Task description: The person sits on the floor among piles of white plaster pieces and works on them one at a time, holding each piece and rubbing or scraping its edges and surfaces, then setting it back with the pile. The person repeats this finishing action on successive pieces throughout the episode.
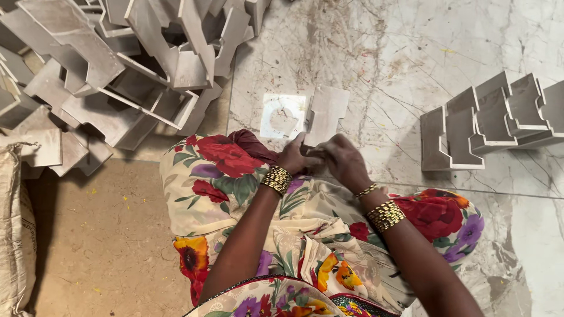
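**Both hands on a grey panel, just past the knees**

The person sits on the marble floor (411,53) in a flowered garment, both arms stretched forward over the lap. The left hand (295,157) and the right hand (342,159) meet at the near edge of a flat grey panel (325,111) — a notched, roughly rectangular piece that runs with its long axis away from the person, tilting slightly to the right. The panel lies directly ahead of the fingers, its lower edge touching them; the left hand seems to pinch that edge with its fingertips, while the right hand is curled close beside it, and whether it truly grips the panel or only rests against it cannot be told. Both hands are about equally near.

Just left of the panel, touching or almost touching it, lies a pale square plate (282,115) with a round cut-out in its middle.

Well apart to the right stands a row of bent grey brackets (487,120), set upright one behind another. At the upper left a loose heap of similar grey pieces (117,64) is tumbled together — no order to it. At the far left edge sits a woven sack (14,235) on the brown floor. No readable label or sign shows anywhere.
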